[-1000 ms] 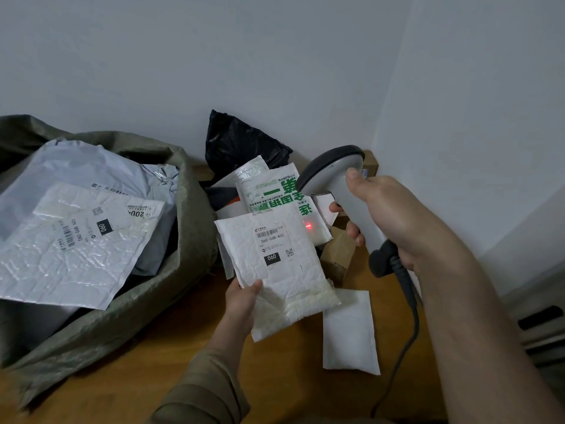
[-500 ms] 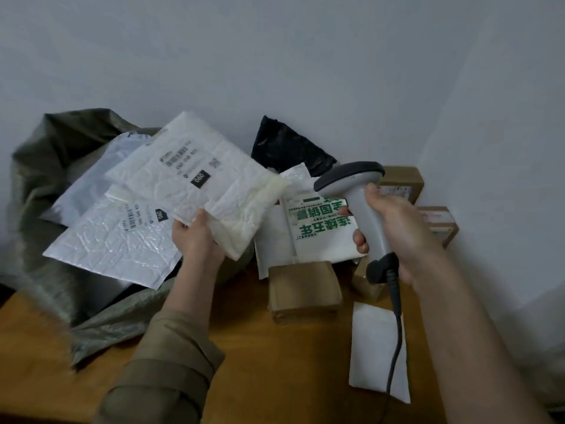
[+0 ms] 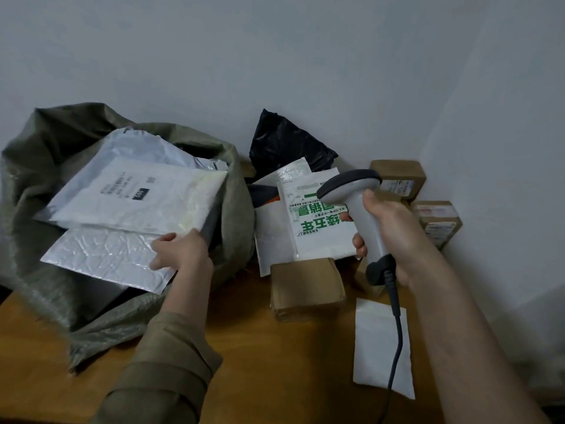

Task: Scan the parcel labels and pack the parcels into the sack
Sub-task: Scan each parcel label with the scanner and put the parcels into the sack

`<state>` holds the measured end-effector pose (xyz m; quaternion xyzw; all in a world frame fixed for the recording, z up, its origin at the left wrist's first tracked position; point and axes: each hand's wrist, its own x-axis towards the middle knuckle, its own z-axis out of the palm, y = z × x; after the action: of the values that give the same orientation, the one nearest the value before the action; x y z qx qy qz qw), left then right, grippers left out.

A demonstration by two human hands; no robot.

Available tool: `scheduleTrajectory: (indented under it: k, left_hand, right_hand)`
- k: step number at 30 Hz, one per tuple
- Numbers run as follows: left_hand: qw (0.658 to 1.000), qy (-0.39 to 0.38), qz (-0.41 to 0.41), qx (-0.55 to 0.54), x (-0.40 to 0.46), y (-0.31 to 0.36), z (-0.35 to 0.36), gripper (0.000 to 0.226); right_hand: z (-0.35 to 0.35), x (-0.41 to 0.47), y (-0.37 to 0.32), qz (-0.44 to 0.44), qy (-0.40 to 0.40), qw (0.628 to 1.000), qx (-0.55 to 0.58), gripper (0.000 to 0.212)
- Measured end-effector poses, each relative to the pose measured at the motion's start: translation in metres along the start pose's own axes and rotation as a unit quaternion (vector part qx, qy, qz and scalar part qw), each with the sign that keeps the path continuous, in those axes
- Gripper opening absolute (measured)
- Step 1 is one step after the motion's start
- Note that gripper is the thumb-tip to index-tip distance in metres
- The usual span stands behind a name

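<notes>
On the left of the wooden counter (image 3: 250,356) a grey-green woven sack (image 3: 61,289) lies slumped with its mouth open. Inside it a white padded parcel (image 3: 143,197) rests label up on top of a silvery bubble mailer (image 3: 101,255), with a pale grey poly bag (image 3: 134,145) behind them. The left hand (image 3: 180,249), in an olive sleeve (image 3: 159,371), reaches into the sack mouth; its fingers are nearly straight and rest on the near right part of the bubble mailer, just at the lower corner of the white padded parcel, gripping nothing that can be seen.

The right hand (image 3: 388,237) grasps a grey barcode scanner (image 3: 360,209) by its handle, head tilted to the left, above the pile of unpacked parcels; its dark cable (image 3: 394,347) hangs down over a small white envelope (image 3: 382,347) lying flat on the counter. Beneath the scanner a white parcel with green printing (image 3: 318,228) leans on other white mailers, and a brown cardboard box (image 3: 305,286) sits just in front of them. A black plastic bag (image 3: 284,145) stands against the wall, and two more brown boxes (image 3: 434,215) are stacked in the corner to the right.
</notes>
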<state>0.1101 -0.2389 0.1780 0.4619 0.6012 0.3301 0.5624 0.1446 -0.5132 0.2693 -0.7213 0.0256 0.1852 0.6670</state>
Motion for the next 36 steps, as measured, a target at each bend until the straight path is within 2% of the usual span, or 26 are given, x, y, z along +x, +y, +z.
scheduleTrajectory:
  k: [2, 4, 6, 9, 11, 13, 15, 17, 19, 23, 26, 30, 32, 36]
  left_hand:
    - [0.988, 0.060, 0.121, 0.071, -0.001, 0.001, 0.004, 0.032]
    - [0.953, 0.067, 0.270, 0.120, -0.012, -0.007, 0.009, 0.029]
    - [0.909, 0.008, 0.394, 0.135, -0.028, -0.021, 0.018, 0.028]
    - [0.811, -0.162, 0.516, 0.224, -0.047, -0.051, 0.033, 0.024]
    - [0.742, -0.328, 0.491, 0.317, -0.055, -0.076, 0.042, 0.031]
    - [0.662, -0.472, 0.392, 0.430, -0.057, -0.105, 0.049, 0.062]
    - [0.566, -0.512, 0.353, 0.542, -0.050, -0.135, 0.051, 0.096]
    - [0.515, -0.510, 0.341, 0.599, -0.039, -0.161, 0.050, 0.115]
    - [0.501, -0.496, 0.350, 0.618, -0.033, -0.177, 0.049, 0.119]
    - [0.516, -0.465, 0.382, 0.609, -0.035, -0.178, 0.054, 0.091]
    - [0.487, -0.462, 0.394, 0.627, -0.036, -0.170, 0.058, 0.081]
    - [0.476, -0.465, 0.404, 0.628, -0.038, -0.156, 0.061, 0.070]
    - [0.482, -0.462, 0.418, 0.616, -0.040, -0.152, 0.059, 0.065]
    - [0.523, -0.474, 0.412, 0.576, -0.042, -0.152, 0.055, 0.051]
  right_hand:
    - [-0.004, 0.003, 0.004, 0.006, 0.018, 1.000, 0.005, 0.037]
    - [-0.007, 0.007, 0.007, 0.024, 0.038, 0.999, 0.009, 0.035]
    - [-0.010, 0.012, 0.010, 0.042, 0.056, 0.997, 0.016, 0.032]
    - [-0.017, 0.019, 0.015, 0.052, 0.066, 0.997, 0.002, 0.032]
    - [-0.022, 0.024, 0.018, 0.052, 0.066, 0.996, 0.006, 0.035]
    - [-0.027, 0.030, 0.020, 0.057, 0.066, 0.996, 0.013, 0.039]
    - [-0.032, 0.036, 0.021, 0.062, 0.067, 0.996, 0.014, 0.039]
    - [-0.037, 0.043, 0.024, 0.065, 0.068, 0.995, 0.013, 0.038]
    - [-0.042, 0.050, 0.027, 0.074, 0.073, 0.995, 0.006, 0.041]
    - [-0.045, 0.063, 0.033, 0.090, 0.075, 0.993, 0.009, 0.041]
    - [-0.044, 0.069, 0.040, 0.103, 0.067, 0.992, -0.008, 0.043]
    - [-0.044, 0.074, 0.050, 0.111, 0.062, 0.991, -0.032, 0.049]
    - [-0.046, 0.076, 0.054, 0.110, 0.060, 0.992, -0.034, 0.052]
    - [-0.049, 0.075, 0.057, 0.104, 0.056, 0.992, -0.039, 0.059]
